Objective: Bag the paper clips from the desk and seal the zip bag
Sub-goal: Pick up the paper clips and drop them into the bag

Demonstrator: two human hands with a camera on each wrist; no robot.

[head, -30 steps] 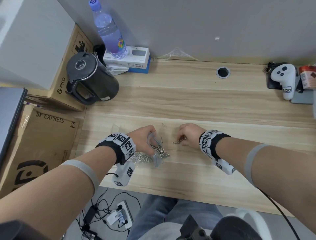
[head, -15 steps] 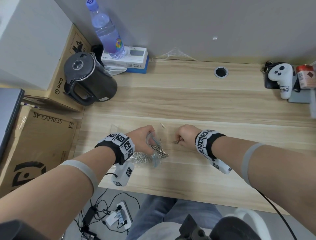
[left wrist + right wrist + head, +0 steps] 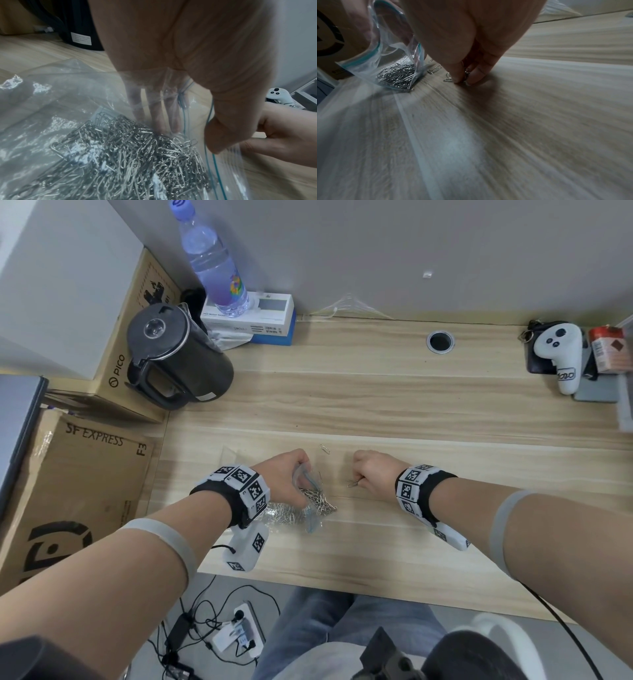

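A clear zip bag (image 3: 291, 513) with a blue seal strip lies on the wooden desk (image 3: 411, 412), holding a heap of silver paper clips (image 3: 130, 162). My left hand (image 3: 287, 477) grips the bag's mouth (image 3: 373, 44) and holds it open, fingers inside the plastic, thumb outside. To the right, my right hand (image 3: 368, 474) pinches a small bunch of paper clips (image 3: 465, 75) against the desk. A few loose clips (image 3: 435, 70) lie between hand and bag. One single clip (image 3: 324, 449) lies farther back.
A black kettle (image 3: 174, 361), a water bottle (image 3: 214, 265) on a white box and cardboard boxes (image 3: 68, 481) stand at the left. A white controller (image 3: 561, 354) and a red can sit at the far right. A cable hole (image 3: 440, 341) is at the back.
My right hand has closed tighter over the loose clips and slid slightly left toward the bag. The left hand keeps the bag's mouth open in the same place.
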